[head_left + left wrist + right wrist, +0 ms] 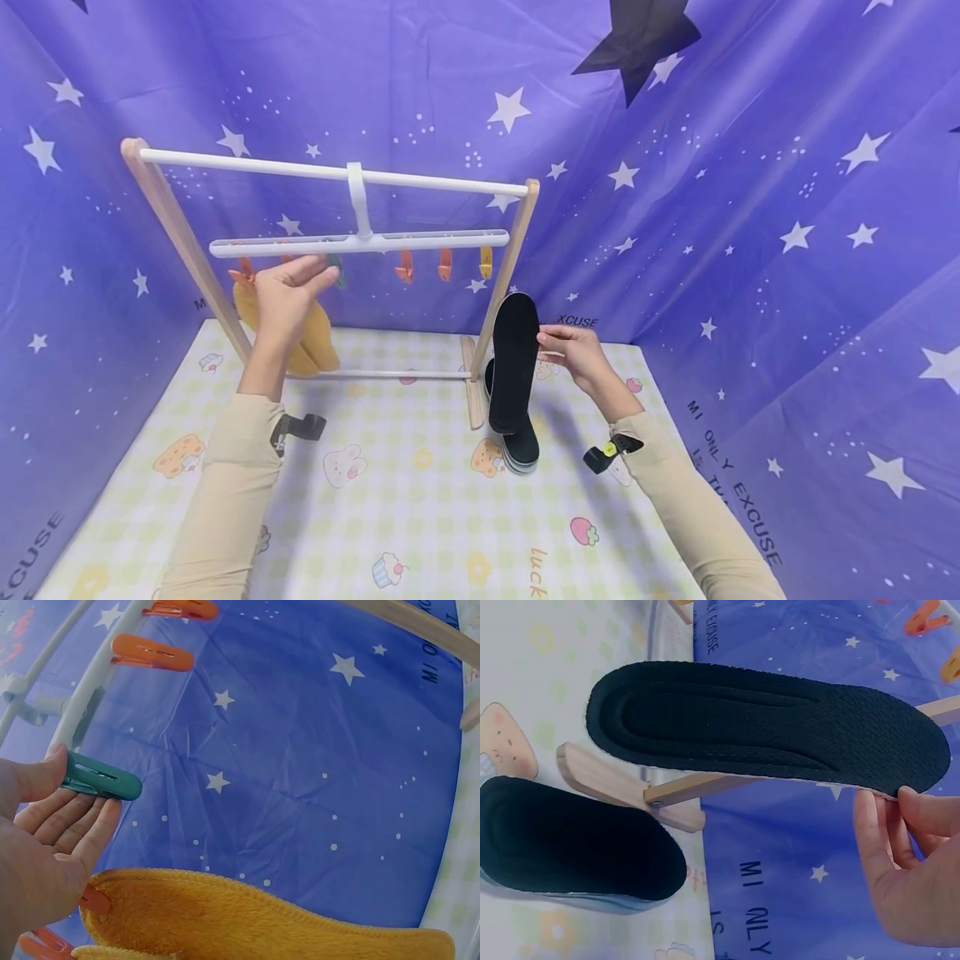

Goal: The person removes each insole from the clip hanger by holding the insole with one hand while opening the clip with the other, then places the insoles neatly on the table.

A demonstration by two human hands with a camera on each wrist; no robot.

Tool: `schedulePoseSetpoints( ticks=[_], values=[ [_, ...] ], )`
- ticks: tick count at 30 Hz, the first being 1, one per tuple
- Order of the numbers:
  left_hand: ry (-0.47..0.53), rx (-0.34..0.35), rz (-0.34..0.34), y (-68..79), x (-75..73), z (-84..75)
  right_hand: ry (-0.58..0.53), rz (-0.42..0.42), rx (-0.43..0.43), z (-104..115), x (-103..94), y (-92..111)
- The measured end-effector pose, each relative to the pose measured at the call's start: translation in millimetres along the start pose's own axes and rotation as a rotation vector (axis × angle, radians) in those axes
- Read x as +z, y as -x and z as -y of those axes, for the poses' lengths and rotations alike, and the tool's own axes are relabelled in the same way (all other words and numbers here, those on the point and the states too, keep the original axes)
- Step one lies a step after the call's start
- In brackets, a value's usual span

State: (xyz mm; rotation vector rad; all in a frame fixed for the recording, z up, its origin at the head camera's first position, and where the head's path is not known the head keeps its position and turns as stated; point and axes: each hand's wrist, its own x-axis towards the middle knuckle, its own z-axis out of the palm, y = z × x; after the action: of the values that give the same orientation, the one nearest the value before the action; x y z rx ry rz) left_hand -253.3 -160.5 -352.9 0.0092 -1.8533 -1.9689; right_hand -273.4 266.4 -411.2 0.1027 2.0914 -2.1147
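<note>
My left hand (281, 308) pinches a green clothespin (109, 778) between thumb and fingers, just under the white clip hanger (300, 245). Fuzzy yellow insoles (240, 904) hang beside that hand from orange clips. At the right end of the rack, my right hand (577, 357) pinches the edge of a black insole (742, 724) near its wider end. This insole is held up off the table, its narrower end pointing down. Below it lie more black insoles (577, 840) with pale undersides, apparently stacked; part of them is hidden in the head view.
A wooden rack with a white top bar (262, 163) carries the hanger by its hook. Orange clips (405, 267) and a yellow clip (486, 262) dangle from the hanger's right half. A checked cloth (360, 533) covers the table, with purple star-print curtains (750, 183) around it.
</note>
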Motion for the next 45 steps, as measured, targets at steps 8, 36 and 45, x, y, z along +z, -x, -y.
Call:
schedulePoseSetpoints(
  ticks=[8, 36, 45],
  values=[
    [-0.030, -0.017, 0.002, -1.4, -2.7, 0.6, 0.029, 0.018, 0.085, -9, -0.7, -7],
    [-0.053, -0.020, 0.018, -2.4, -2.2, 0.8, 0.247, -0.034, 0.246, -41, -4.2, -30],
    [-0.086, -0.034, 0.014, -0.7, -0.4, -0.5, 0.295, -0.045, 0.280, -49, 1.0, -36]
  ],
)
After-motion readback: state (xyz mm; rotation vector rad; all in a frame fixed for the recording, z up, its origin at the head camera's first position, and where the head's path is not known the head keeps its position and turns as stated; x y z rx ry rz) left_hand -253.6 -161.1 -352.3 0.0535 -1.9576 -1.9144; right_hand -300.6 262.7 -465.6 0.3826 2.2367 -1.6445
